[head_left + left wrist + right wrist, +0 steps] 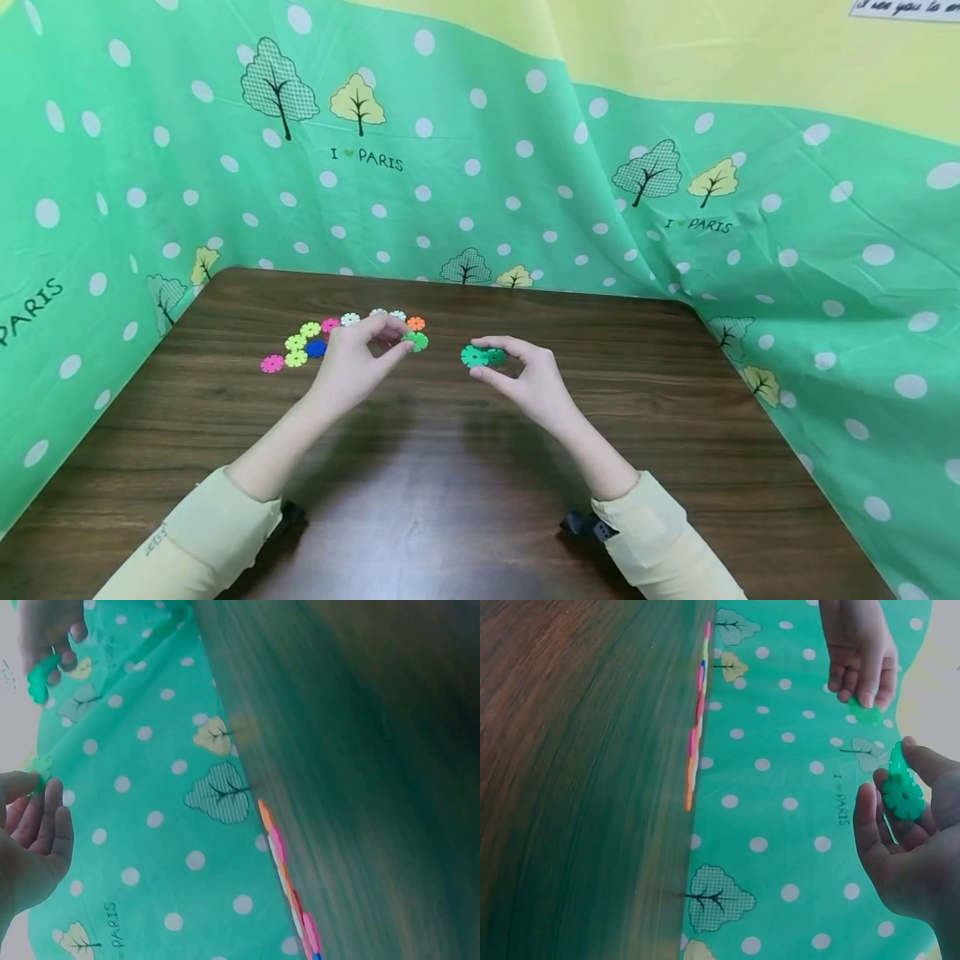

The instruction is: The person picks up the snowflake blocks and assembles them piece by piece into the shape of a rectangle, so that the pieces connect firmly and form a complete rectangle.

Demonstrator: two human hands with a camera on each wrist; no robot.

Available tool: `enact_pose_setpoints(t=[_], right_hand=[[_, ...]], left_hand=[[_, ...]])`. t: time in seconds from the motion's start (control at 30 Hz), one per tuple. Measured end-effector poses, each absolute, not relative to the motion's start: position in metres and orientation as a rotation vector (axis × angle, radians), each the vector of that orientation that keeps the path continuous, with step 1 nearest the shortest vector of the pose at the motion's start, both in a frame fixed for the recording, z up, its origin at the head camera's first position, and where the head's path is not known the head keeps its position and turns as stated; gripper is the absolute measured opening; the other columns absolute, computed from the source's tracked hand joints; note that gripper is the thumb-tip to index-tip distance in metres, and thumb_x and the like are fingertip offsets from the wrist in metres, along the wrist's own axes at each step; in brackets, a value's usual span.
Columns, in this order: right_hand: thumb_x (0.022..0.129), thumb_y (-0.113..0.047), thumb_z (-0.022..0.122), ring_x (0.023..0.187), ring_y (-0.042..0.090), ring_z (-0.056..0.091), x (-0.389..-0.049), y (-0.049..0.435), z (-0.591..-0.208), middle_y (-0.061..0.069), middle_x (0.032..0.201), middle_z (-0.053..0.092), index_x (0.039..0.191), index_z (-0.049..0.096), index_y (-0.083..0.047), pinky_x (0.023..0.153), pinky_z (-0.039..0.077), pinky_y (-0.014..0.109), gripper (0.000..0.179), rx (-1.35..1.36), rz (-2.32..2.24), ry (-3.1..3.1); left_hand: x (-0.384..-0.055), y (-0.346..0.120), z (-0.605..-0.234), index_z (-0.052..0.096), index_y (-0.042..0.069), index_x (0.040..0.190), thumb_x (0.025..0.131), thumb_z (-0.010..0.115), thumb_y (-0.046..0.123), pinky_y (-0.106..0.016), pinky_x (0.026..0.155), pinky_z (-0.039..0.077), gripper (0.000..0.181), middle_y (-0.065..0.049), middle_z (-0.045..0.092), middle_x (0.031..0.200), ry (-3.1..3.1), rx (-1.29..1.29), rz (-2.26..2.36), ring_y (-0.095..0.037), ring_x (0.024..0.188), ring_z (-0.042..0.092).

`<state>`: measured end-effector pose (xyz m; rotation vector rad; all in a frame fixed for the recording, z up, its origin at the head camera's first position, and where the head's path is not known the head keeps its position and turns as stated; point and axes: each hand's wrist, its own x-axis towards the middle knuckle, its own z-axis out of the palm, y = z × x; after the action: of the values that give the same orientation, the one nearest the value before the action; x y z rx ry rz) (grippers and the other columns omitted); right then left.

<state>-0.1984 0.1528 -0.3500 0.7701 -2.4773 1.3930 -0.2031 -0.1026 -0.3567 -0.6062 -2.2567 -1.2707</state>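
Note:
Both hands are raised over the dark wooden table, a short gap between them. My left hand pinches a light green notched disc between thumb and fingers; it looks pale in the left wrist view. In my right hand are two darker green notched discs joined together, gripped by the thumb and fingertips. The right wrist view shows the joined green discs set at an angle to each other. Left of and behind the left hand lie loose notched discs, among them a blue disc and an orange disc.
The wooden table reaches back to a green polka-dot cloth hung around it. Several yellow-green discs, a pink disc and white discs lie flat toward the table's back left. Dark devices sit under the sleeves.

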Motion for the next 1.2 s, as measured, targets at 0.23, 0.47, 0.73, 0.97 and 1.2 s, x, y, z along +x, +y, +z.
enact_pose_setpoints(t=[0.23, 0.47, 0.73, 0.97, 1.2], right_hand=[[0.079, -0.019, 0.076, 0.082, 0.011, 0.063, -0.198, 0.148, -0.348, 0.002, 0.099, 0.07, 0.113, 0.068, -0.01, 0.067, 0.057, 0.03, 0.036, 0.818, 1.417, -2.448], [0.079, -0.021, 0.077, 0.079, 0.009, 0.063, -0.196, 0.143, -0.347, 0.0, 0.097, 0.071, 0.113, 0.068, -0.01, 0.066, 0.057, 0.032, 0.036, 0.839, 1.422, -2.446], [0.079, -0.02, 0.077, 0.08, 0.009, 0.063, -0.194, 0.139, -0.346, -0.001, 0.094, 0.071, 0.112, 0.069, -0.011, 0.067, 0.056, 0.027, 0.035, 0.877, 1.423, -2.446], [0.078, -0.022, 0.076, 0.078, 0.009, 0.063, -0.194, 0.139, -0.347, -0.004, 0.092, 0.07, 0.111, 0.069, -0.013, 0.066, 0.056, 0.027, 0.035, 0.859, 1.439, -2.465], [0.079, -0.021, 0.075, 0.074, 0.012, 0.063, -0.191, 0.137, -0.346, 0.0, 0.09, 0.068, 0.112, 0.068, -0.007, 0.064, 0.057, 0.029, 0.036, 0.865, 1.498, -2.468]], left_hand=[[-0.192, -0.091, -0.356, 0.067, 0.013, 0.09, 0.078, 0.077, 0.012, -0.022, 0.063, 0.053, 0.015, 0.006, 0.07, 0.079, -2.221, -0.612, -1.331, -0.003, 0.066, 0.061], [-0.186, -0.083, -0.359, 0.067, 0.012, 0.089, 0.078, 0.077, 0.009, -0.022, 0.064, 0.054, 0.015, 0.004, 0.071, 0.08, -2.172, -0.658, -1.382, -0.004, 0.068, 0.063], [-0.184, -0.079, -0.362, 0.068, 0.01, 0.089, 0.077, 0.077, 0.005, -0.022, 0.064, 0.054, 0.016, 0.003, 0.071, 0.08, -2.174, -0.669, -1.381, -0.004, 0.067, 0.063], [-0.182, -0.078, -0.363, 0.069, 0.01, 0.089, 0.077, 0.077, 0.004, -0.025, 0.065, 0.055, 0.016, 0.002, 0.072, 0.082, -2.176, -0.675, -1.396, -0.004, 0.069, 0.063], [-0.18, -0.077, -0.363, 0.07, 0.009, 0.089, 0.076, 0.078, 0.006, -0.028, 0.066, 0.056, 0.016, 0.001, 0.073, 0.083, -2.161, -0.676, -1.421, -0.005, 0.07, 0.065]])
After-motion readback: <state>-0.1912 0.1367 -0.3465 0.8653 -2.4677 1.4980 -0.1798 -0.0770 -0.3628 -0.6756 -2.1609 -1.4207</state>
